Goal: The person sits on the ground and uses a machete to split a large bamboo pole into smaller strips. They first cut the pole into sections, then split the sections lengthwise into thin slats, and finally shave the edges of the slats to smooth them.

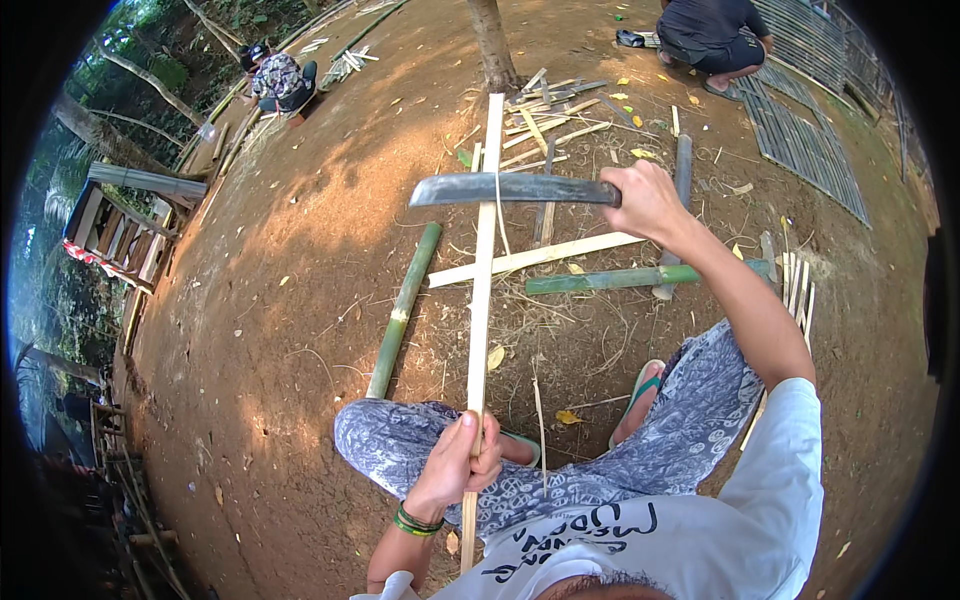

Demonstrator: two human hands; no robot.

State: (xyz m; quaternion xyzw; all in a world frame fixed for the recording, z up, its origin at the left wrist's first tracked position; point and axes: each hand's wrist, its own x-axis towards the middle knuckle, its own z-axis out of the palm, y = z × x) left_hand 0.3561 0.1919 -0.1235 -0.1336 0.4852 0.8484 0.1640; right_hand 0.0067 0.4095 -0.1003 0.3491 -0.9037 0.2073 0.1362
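Note:
My left hand [462, 462] is closed around the lower part of a long, pale bamboo strip [482, 310], which points away from me over the ground. In my right hand [648, 203] is the handle of a machete [510, 189]. Its dark, broad blade lies crosswise over the upper part of the strip, tip to the left. A thin sliver [502, 222] hangs off the strip just below the blade. The machete's handle is mostly hidden inside my fist.
Green bamboo poles [404, 310] lie left and right of the strip, with another pale strip [540, 258] between. Split pieces [540, 128] pile by a tree trunk [494, 50]. Two people crouch farther off, a person in patterned clothing [283, 80] and a person in dark clothing [712, 40].

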